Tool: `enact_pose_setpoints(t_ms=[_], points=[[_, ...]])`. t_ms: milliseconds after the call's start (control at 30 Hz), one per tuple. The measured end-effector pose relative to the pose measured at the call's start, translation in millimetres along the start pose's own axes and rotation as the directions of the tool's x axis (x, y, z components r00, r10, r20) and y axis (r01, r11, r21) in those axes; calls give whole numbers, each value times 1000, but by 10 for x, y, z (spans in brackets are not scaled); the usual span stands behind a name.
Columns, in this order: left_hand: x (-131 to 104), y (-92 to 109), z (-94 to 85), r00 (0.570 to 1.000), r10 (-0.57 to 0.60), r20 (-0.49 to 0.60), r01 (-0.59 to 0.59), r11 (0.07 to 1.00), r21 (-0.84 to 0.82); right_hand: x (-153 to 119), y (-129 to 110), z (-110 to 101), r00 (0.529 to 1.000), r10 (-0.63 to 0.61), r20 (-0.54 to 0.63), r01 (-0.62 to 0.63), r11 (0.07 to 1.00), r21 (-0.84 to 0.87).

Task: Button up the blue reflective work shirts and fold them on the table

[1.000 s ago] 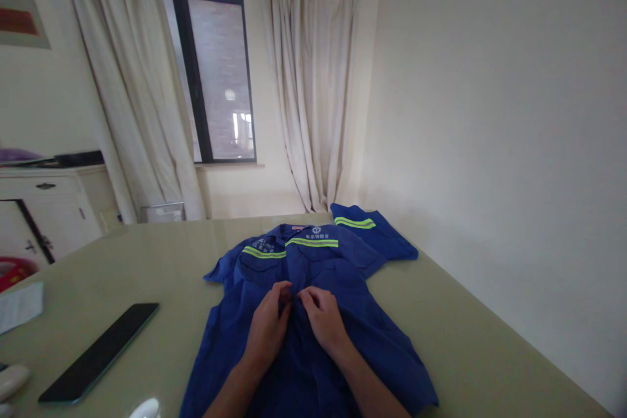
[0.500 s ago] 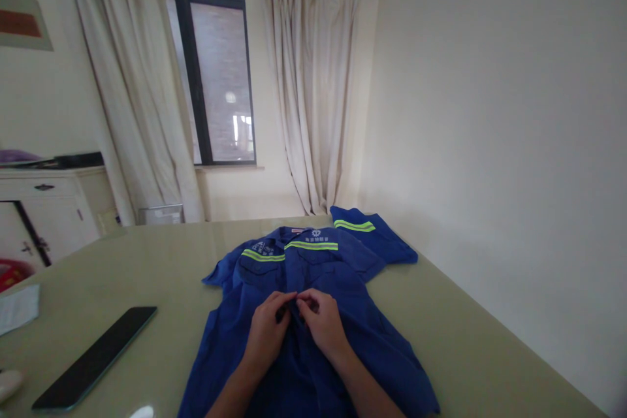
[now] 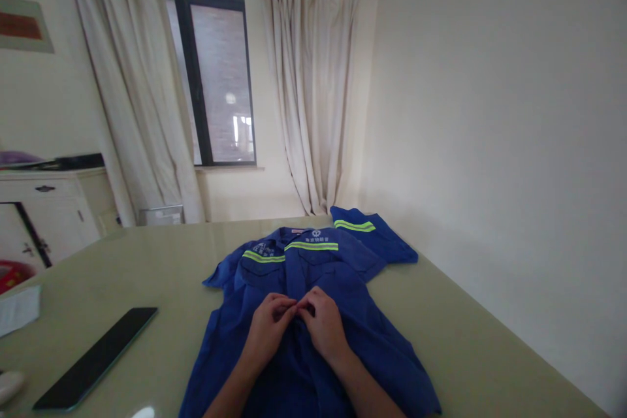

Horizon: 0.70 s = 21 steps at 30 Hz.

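A blue short-sleeved work shirt point(image 3: 313, 271) lies face up on the table, its collar away from me. Yellow-green reflective bands and pale printing cross its chest. Over the front placket, about mid-shirt, my left hand point(image 3: 268, 326) pinches the cloth. My right hand point(image 3: 321, 323) pinches the same spot from the other side, and the fingertips of both hands meet. Any button between them is hidden by the fingers.
A folded blue garment point(image 3: 386, 241) with a reflective band lies at the far right, against the shirt's sleeve. On the left of the table point(image 3: 161, 274) are a long dark flat object point(image 3: 98, 359), a paper sheet point(image 3: 19, 310) and a white rounded object point(image 3: 10, 384). A wall borders the right side.
My fingers have shifted slightly at the placket, with the left fingers curling in more and the fingertips drawing together a little lower. The shirt stays in place.
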State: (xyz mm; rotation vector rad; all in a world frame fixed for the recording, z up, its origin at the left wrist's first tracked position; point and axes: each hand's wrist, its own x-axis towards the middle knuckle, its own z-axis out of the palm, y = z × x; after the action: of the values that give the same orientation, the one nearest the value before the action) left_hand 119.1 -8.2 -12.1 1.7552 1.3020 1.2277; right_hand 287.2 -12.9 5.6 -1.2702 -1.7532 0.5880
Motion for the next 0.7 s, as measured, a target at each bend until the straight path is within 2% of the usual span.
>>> enact_pose_setpoints(t_ms=[133, 200, 233, 300, 367, 400, 433, 500, 567, 600, 633, 700], points=[[41, -44, -81, 995, 8, 101, -3, 999, -50, 40, 28, 22, 998, 58, -19, -55, 989, 139], [37, -26, -89, 993, 14, 117, -10, 999, -42, 69, 57, 52, 988, 152, -8, -146, 961, 236], [26, -6, -81, 992, 24, 124, -22, 1000, -15, 83, 76, 69, 972, 232, 23, -228, 926, 301], [-10, 50, -49, 989, 64, 130, -74, 995, 73, 102, 116, 96, 911, 389, 140, -411, 811, 417], [-56, 106, -10, 988, 115, 107, -132, 978, 161, 106, 145, 103, 846, 472, 250, -532, 704, 471], [-77, 127, 8, 987, 135, 88, -150, 969, 196, 101, 150, 96, 834, 477, 277, -551, 690, 469], [-96, 141, 21, 987, 146, 70, -158, 962, 224, 92, 147, 83, 839, 467, 279, -544, 709, 449], [-117, 144, 36, 987, 147, 67, -160, 950, 267, 64, 116, 45, 892, 398, 213, -450, 821, 352], [-116, 111, 35, 985, 134, 111, -162, 942, 296, 27, 65, 9, 967, 243, 76, -253, 949, 188], [-107, 81, 30, 983, 127, 133, -163, 937, 309, 7, 39, -3, 990, 142, 14, -143, 984, 108], [-95, 45, 21, 982, 126, 137, -165, 933, 321, -13, 16, -9, 999, 43, -21, -42, 998, 46], [-64, -45, -4, 987, 148, 62, -160, 922, 352, -49, -12, -2, 997, -76, 2, 76, 997, -27]])
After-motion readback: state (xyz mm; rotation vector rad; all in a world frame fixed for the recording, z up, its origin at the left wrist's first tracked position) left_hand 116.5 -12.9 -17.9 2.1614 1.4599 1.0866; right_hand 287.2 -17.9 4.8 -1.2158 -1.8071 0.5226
